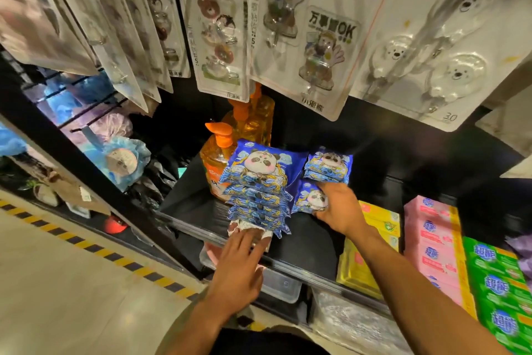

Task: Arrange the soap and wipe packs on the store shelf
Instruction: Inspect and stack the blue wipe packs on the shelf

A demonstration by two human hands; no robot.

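Left hand (239, 262): flat, fingers straight, the fingertips pressing the pale near end of the row of wipe packs.
Row of wipe packs (259, 196): blue panda-printed packs standing overlapped one behind another, running straight away from the left fingertips toward the soap bottles.
Right hand (336, 207): fingers curled round a small wipe pack (309, 199), gripping its right side. The pack sits just right of the row, close against it.
Back stack (328, 166): more of the same small packs, piled just beyond the right hand's fingertips.
Soap bottles (216, 164): orange pump bottles beyond the left hand, at the far left end of the row. The front one touches the row, and the others stand behind it, partly hidden.
Shelf (187, 199): black, with a low side wall out to the left of the left hand.
Soap boxes: yellow boxes (371, 239) just right of the right wrist, then pink boxes (431, 239), then green boxes (498, 282), packed side by side.
Front edge (302, 268): both forearms cross it.
Open room: bare shelf floor shows between the two hands and left of the row.
Hook cards (302, 38): hanging above both hands, their lower edges over the bottles.
Clear tub (282, 282): below the front edge, just right of the left wrist; I cannot tell its contents.
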